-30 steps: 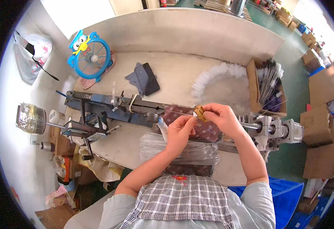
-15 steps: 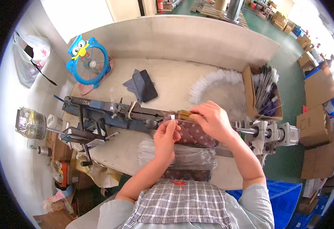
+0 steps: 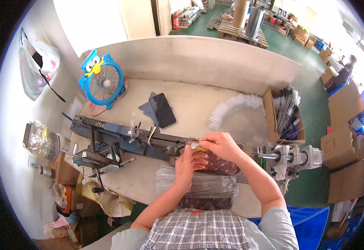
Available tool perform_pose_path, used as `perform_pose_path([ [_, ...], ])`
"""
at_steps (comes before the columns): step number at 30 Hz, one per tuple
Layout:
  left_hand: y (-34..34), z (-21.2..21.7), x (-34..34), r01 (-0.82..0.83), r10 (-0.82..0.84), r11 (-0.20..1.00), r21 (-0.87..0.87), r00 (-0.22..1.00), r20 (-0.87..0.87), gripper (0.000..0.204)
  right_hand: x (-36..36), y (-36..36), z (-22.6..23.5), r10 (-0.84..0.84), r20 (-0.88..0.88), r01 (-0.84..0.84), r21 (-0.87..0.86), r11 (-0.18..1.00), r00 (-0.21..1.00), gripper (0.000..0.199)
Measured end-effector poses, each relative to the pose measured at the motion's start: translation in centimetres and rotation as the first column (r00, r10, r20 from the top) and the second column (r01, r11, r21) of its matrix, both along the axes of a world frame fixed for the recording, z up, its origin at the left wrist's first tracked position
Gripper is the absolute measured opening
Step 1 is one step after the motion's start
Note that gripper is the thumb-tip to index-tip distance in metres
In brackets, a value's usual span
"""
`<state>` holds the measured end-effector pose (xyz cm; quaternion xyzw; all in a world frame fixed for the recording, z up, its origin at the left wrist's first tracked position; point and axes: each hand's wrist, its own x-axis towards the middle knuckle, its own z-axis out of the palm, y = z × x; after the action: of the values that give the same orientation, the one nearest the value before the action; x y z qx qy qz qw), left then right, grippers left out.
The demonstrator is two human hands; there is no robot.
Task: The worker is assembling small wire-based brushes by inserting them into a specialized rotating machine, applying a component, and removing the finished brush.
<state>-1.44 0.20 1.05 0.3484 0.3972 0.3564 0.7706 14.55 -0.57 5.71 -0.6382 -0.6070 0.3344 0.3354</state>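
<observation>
Since the earlier frame both hands have slid a little leftward along the long blue-grey metal bench machine [image 3: 123, 139]. The right hand [image 3: 219, 146] is closed in a pinch on a small yellowish strip-like piece [image 3: 199, 146], whose long axis runs left to right, parallel to the machine's rail. The left hand [image 3: 188, 164] lies just below it, fingers loosely curled over a dark red dotted cloth pad [image 3: 221, 166]; whether it grips anything cannot be told. The right hand is nearer the piece.

Grey short-sleeved top, checked black-and-white apron bib, bare forearms.
</observation>
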Motion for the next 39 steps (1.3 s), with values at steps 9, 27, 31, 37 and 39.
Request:
perform_pose_path([
  [9, -0.1, -0.7, 1.0, -0.223, 0.253, 0.965, -0.14, 0.93, 0.266, 0.037, -3.7, -1.4, -0.7, -0.242, 0.384, 0.005, 0.525, 0.851, 0.891, 0.029],
  [27, -0.4, -0.7, 1.7, -0.21, 0.21, 0.977, -0.038, 0.917, 0.338, 0.014, -1.0, -2.5, -1.0, -0.248, 0.448, -0.108, 0.632, 0.767, 0.859, 0.023],
  [31, -0.4, -0.8, 1.5, -0.231, 0.249, 0.969, -0.093, 0.892, 0.377, 0.014, -1.7, -2.3, -1.2, -0.216, 0.425, -0.104, 0.613, 0.783, 0.879, 0.022],
  [37, -0.3, -1.4, 1.4, -0.185, 0.236, 0.969, -0.163, 0.883, 0.405, 0.013, -1.5, -2.4, -0.9, -0.202, 0.456, -0.125, 0.591, 0.797, 0.867, 0.023],
  [39, -0.4, -1.5, 1.2, -0.192, 0.251, 0.965, -0.18, 0.876, 0.411, 0.013, -1.7, -2.6, -0.7, -0.199, 0.45, -0.118, 0.584, 0.803, 0.871, 0.023],
])
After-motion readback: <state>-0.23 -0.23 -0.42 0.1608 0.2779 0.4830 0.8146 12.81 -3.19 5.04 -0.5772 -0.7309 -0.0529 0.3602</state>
